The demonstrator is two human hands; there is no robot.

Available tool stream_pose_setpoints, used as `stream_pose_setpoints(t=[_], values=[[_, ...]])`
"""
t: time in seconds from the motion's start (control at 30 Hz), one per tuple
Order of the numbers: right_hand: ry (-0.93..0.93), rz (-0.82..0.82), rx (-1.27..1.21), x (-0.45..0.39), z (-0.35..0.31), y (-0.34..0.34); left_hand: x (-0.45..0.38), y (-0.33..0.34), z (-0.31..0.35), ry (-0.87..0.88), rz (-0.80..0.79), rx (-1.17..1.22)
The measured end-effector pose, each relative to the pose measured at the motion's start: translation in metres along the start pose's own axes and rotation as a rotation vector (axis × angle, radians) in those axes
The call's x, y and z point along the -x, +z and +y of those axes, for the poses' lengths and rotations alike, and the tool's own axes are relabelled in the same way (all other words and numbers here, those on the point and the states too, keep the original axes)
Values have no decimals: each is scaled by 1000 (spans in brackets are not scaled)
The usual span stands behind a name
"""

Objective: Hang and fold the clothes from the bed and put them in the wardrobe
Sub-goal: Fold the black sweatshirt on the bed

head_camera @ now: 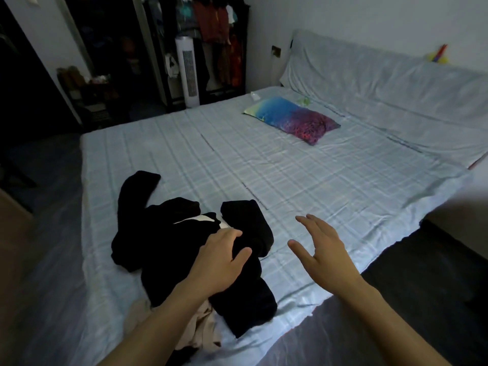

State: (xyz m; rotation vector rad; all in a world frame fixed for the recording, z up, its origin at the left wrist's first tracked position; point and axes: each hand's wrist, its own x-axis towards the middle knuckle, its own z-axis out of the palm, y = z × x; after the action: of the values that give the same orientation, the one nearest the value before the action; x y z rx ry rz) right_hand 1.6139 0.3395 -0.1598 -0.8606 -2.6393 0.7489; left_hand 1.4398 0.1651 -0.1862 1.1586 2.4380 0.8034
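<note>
Nearest the camera, a crumpled beige garment of thin cloth (pixel 200 331) lies at the foot of the bed, partly tucked under the left forearm and under a rumpled black long-sleeved garment of soft knit (pixel 163 241) with a pale inner collar showing. The left hand (pixel 219 257) rests on the black garment, its fingers loosely bent over a fold of the cloth; whether it has actually gathered the fabric or only presses on it cannot be told. The right hand (pixel 322 247) hovers over the bare sheet just beside the garment, fingers spread and holding nothing. Both garments lie unfolded on the pale blue checked bedsheet (pixel 303 175), so at least these two pieces are left to sort, and neither has been smoothed out or put on a hanger yet. Farther up the bed lies a flat pillow in a blue, purple and red patterned cover (pixel 293 118), near the sheet-draped headboard. Beyond the far side of the bed stands a white tower fan (pixel 188 72) in front of a dark open wardrobe rack (pixel 211 30) where orange and red clothes hang already. By my judgement the job is near its end, with only this small heap remaining, though the bed's near corner is out of view.
</note>
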Motion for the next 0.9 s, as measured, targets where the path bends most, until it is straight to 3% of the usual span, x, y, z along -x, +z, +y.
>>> stream_pose_setpoints(t=[0.23, 0.57, 0.73, 0.9], values=[[-4, -94, 67, -94, 19, 13, -90, 6, -23, -59, 26, 116], [-157, -279, 43, -199, 33, 59, -142, 19, -58, -245, 30, 100], [-217, -331, -54, -253, 75, 78, -174, 55, -51, -363, 35, 116], [-302, -491, -140, -329, 144, 107, -216, 108, -39, -585, 85, 97]])
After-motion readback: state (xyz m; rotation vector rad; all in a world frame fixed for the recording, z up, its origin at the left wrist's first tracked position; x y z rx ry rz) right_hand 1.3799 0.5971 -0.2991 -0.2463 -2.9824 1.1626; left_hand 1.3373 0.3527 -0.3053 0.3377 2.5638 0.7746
